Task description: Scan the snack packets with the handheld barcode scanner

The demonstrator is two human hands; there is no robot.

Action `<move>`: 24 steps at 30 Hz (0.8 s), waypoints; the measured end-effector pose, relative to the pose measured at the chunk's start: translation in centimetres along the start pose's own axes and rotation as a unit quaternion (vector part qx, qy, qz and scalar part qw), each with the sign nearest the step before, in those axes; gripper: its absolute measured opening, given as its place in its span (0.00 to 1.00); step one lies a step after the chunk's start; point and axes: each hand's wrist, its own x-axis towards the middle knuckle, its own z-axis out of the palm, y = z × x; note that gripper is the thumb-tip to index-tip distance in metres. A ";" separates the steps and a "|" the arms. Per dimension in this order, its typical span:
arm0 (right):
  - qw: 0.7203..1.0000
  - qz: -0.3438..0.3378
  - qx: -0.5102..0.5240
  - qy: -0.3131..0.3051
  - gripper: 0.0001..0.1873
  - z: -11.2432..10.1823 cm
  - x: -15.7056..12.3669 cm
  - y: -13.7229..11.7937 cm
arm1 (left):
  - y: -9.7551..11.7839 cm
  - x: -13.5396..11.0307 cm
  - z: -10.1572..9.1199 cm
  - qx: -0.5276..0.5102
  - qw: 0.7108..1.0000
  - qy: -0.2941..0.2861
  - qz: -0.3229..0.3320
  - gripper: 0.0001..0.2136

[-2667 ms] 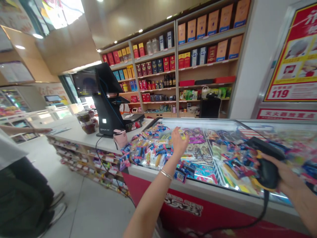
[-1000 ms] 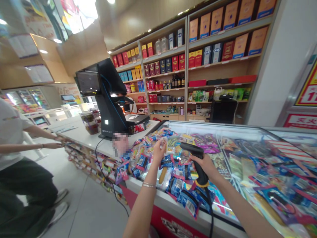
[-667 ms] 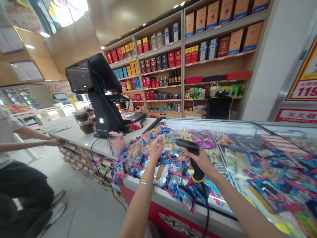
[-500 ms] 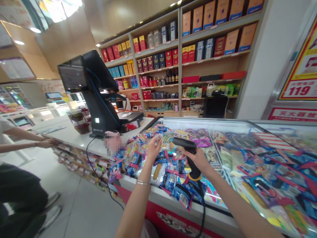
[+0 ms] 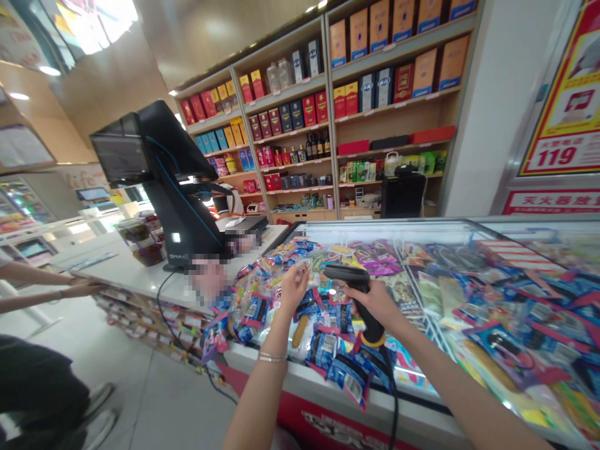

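Wrapped around the handle of a black barcode scanner [image 5: 347,275] is my right hand [image 5: 375,303]; the scanner's head points left, toward my other hand. My left hand [image 5: 294,289] is closed, fingertips pinched on a small clear-wrapped item [image 5: 304,269] whose kind I cannot make out. Both hands are over a chest freezer [image 5: 375,232] on which many blue and pink snack packets [image 5: 349,375] lie. A black cord [image 5: 392,400] hangs from the scanner's base down the freezer's front.
A black checkout terminal [image 5: 182,206] stands on the white counter [image 5: 140,275] at left, beside stacked plastic tubs [image 5: 145,240]. Another person's hand [image 5: 82,287] rests on the counter's edge. Shelves of boxed goods [image 5: 290,119] line the back wall.
The view has shifted slightly to the right, so the background sits further left. Both hands keep their grips, and the scanner's head is now slightly closer to my left hand.
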 end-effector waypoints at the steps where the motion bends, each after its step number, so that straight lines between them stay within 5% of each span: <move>1: 1.000 0.013 0.004 -0.006 0.11 0.0 0.1 0.2 | 0.0 -0.1 0.1 0.005 1.000 -0.011 -0.014 0.11; 7: 0.992 0.112 0.052 -0.029 0.04 0.1 0.6 1.0 | -0.3 -0.2 0.5 0.044 0.983 -0.141 -0.105 0.23; 12: 0.986 0.146 0.072 -0.033 0.04 0.2 0.7 1.3 | -0.5 -0.1 0.5 0.057 0.979 -0.174 -0.090 0.18; 17: 0.985 0.149 0.080 -0.035 0.04 0.2 0.9 1.7 | -1.0 -0.2 0.7 0.071 0.980 -0.163 -0.089 0.18; 24: 0.983 0.137 0.117 -0.027 0.03 -0.3 0.9 1.0 | -0.9 0.0 1.0 0.066 0.996 -0.043 -0.042 0.17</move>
